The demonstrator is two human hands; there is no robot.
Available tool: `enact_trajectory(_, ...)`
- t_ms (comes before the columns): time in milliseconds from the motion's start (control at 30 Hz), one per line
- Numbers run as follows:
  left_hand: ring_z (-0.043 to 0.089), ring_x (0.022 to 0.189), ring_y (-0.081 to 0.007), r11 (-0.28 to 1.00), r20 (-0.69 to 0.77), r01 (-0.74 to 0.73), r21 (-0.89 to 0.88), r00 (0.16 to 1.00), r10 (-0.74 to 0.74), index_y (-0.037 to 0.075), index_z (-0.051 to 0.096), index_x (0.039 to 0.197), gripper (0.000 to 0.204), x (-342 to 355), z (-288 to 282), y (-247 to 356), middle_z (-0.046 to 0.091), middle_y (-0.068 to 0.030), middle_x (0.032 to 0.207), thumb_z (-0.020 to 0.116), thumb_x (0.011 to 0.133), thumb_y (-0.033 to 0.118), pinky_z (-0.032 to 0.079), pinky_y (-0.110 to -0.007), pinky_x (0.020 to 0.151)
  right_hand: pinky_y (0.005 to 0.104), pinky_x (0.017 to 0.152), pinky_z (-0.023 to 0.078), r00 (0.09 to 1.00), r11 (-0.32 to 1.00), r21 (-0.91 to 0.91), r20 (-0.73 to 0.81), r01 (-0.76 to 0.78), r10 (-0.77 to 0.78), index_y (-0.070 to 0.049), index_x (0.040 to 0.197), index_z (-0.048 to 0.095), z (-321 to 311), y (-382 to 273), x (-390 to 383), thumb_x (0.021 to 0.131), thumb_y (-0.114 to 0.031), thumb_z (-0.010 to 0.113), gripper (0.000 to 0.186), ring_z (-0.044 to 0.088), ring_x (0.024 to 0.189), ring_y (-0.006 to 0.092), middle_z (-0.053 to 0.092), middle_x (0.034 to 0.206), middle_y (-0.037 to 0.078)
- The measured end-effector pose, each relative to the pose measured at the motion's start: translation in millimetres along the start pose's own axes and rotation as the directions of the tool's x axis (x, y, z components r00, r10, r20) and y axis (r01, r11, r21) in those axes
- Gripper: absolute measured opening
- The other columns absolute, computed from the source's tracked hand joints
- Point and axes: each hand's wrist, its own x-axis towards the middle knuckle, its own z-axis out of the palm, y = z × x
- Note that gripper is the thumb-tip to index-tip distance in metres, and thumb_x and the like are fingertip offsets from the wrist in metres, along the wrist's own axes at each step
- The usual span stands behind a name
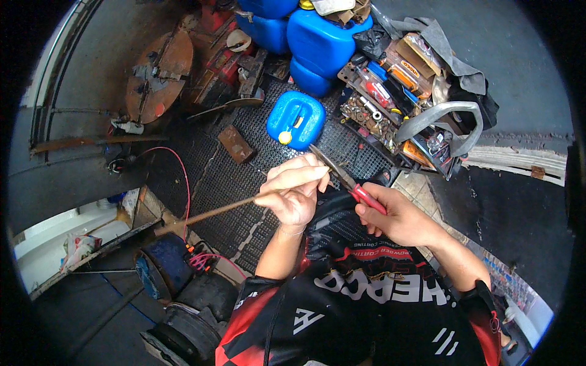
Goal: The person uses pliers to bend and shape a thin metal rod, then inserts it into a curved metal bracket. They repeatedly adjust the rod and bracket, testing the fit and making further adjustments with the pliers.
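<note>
My left hand is closed around a long, thin brown strip, which slants out to the lower left; its material is unclear. Red-handled pliers with long metal jaws sit in my right hand, fingers wrapped round the grips. The jaws point up and left, passing close beside the left fingertips. Whether they touch the strip's near end is hidden by those fingers. Just beyond the jaw tips, a blue jerrycan with a yellow cap stands on the floor mat.
A brick-like brown block lies on the black mat. To the right is a toolbox crammed with tools. Large blue containers stand at the back. A rusty round plate is at far left, wheel rims at lower left.
</note>
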Motion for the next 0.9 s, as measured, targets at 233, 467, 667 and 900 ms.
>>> enact_trajectory(233,0.028,0.054,-0.0108,0.962,-0.268,0.001,-0.274,0.96,-0.077,-0.009,0.071,0.113,0.105,-3.7,9.9,13.9,0.033,0.0042,0.058,0.024,0.099,0.083,0.023,-0.03,0.052,0.0428,0.067,0.043,0.998,0.977,-0.208,-0.033,0.039,-0.047,-0.002,0.102,0.054,-5.6,-1.0,6.2,0.105,-0.022,0.062,0.022,0.049,0.068,0.0221,0.052,0.073,0.014)
enact_trajectory(467,0.021,0.054,-0.0091,0.951,-0.343,-0.102,-0.291,0.939,-0.004,-0.007,0.073,0.11,0.11,1.0,-5.6,15.0,0.023,0.0078,0.056,0.015,0.097,0.086,0.019,-0.031,0.052,0.0459,0.067,0.044,0.982,0.965,-0.207,-0.057,0.163,-0.178,-0.002,0.104,0.053,0.5,11.9,7.3,0.105,-0.022,0.061,0.021,0.051,0.068,0.0341,0.053,0.075,0.019)
enact_trajectory(667,0.02,0.053,-0.0094,0.928,-0.338,-0.137,-0.347,0.941,0.012,-0.007,0.071,0.111,0.103,5.2,-13.8,12.7,0.021,0.006,0.057,0.016,0.102,0.08,0.016,-0.03,0.052,0.0363,0.074,0.05,0.993,0.937,-0.34,-0.055,0.083,-0.108,-0.002,0.108,0.056,-1.5,2.0,5.0,0.109,-0.024,0.058,0.021,0.064,0.081,0.0166,0.062,0.081,0.009)
enact_trajectory(900,0.029,0.043,-0.0154,0.925,-0.292,-0.062,-0.374,0.955,-0.054,-0.011,0.073,0.083,0.105,-2.0,-20.8,13.0,0.027,0.0022,0.047,0.014,0.106,0.073,0.031,-0.033,0.044,0.0312,0.078,0.054,0.999,0.987,-0.158,0.008,0.037,-0.036,-0.003,0.109,0.056,-0.6,7.1,7.4,0.11,-0.023,0.055,0.02,0.067,0.085,0.0138,0.064,0.091,0.005)
